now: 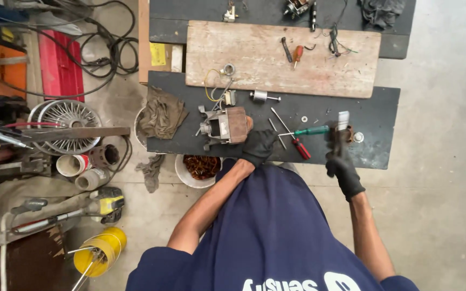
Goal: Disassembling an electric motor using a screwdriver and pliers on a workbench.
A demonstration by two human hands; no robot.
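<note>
Dark bench (373, 108), on which are laid: plank (254, 64), motor (225, 125), rag (160, 114), red screwdriver (299, 146), green screwdriver (309, 131), long bolts (279, 119), washer (304, 119); small shaft (262, 96) also placed there

My left hand (258, 145) rests at the bench's (373, 108) near edge, motor (223, 126) left of it, screwdrivers (306, 132) right.

Right hand (342, 164): motion-blurred; the object gripped above it cannot be identified. Left hand (258, 145): fingers partly hidden behind motor (225, 126). Bucket (200, 168): upper part hidden under bench (373, 124). Rag (381, 11): cut off by top edge. Small parts (304, 119) on bench: too small to tell.
</note>
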